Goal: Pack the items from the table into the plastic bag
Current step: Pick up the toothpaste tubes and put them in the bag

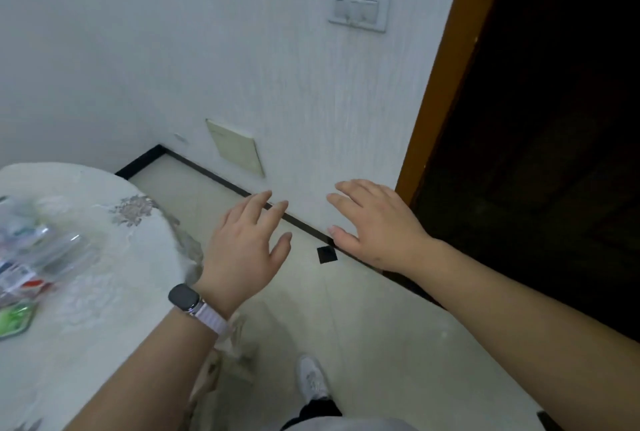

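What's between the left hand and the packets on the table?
In the head view, only bare patterned tablecloth lies between the left hand and the blurred packets. The hand is open, past the cloth's edge, over the floor.

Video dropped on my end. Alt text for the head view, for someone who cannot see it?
The left hand and right hand are held out open and empty above the floor, beside the table. Blurred colourful items and a green packet lie on the table at the frame's left edge.
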Tool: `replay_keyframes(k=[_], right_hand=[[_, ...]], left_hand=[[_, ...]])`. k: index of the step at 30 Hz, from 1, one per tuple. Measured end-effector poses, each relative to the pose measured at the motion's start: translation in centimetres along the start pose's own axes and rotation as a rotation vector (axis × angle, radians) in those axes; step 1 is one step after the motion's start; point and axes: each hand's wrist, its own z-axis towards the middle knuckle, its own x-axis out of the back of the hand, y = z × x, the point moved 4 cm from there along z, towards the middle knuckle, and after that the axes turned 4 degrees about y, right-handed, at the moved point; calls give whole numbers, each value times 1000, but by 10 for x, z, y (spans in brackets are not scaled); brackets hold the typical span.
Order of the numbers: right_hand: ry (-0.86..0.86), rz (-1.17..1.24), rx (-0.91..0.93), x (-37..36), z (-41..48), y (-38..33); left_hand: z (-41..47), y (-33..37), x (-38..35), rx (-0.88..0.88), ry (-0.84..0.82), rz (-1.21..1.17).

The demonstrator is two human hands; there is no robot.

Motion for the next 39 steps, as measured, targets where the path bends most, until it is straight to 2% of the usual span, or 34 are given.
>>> replay_keyframes(k=[12, 21, 25, 30, 39], right_hand=[[31, 41, 157, -51, 219, 3], [50, 166, 414, -126, 352, 7], [11, 224, 551, -158, 424, 3], [8, 295, 727, -177, 497, -16], [-28, 426, 1019, -203, 563, -103]], left_hand=[[113, -156, -25, 186, 22, 39], [155, -240, -61, 363, -14, 170], [183, -273, -69, 519, -85, 255], [206, -301, -64, 711, -76, 350], [165, -337, -40, 1087, -56, 465]])
